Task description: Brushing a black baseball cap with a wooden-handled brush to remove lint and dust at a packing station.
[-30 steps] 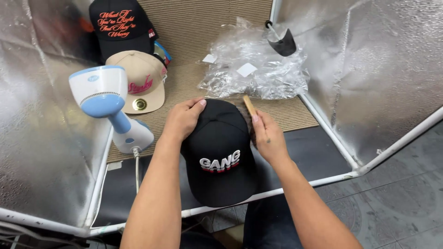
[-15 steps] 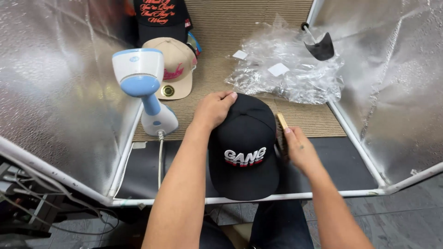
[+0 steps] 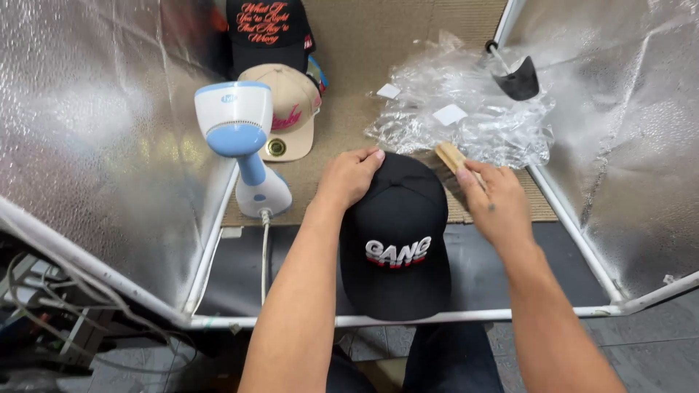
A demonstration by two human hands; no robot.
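Note:
A black cap with white and red lettering on its front lies in front of me, brim toward me. My left hand rests on the back of its crown, fingers curled over the top edge. My right hand hovers just right of the cap and grips a small wooden-handled brush, whose pale end sticks out past my fingers. The brush's bristles are hidden by my hand.
A white and blue handheld steamer stands at the left with its cord trailing down. A beige cap and another black cap lie behind it. Crumpled clear plastic bags and a dark clip sit at the right. Silver reflective walls enclose the space.
My right hand has drawn away from the cap's right side to the right, carrying the brush. The view has shifted, so everything sits further right. My left hand stays on the crown.

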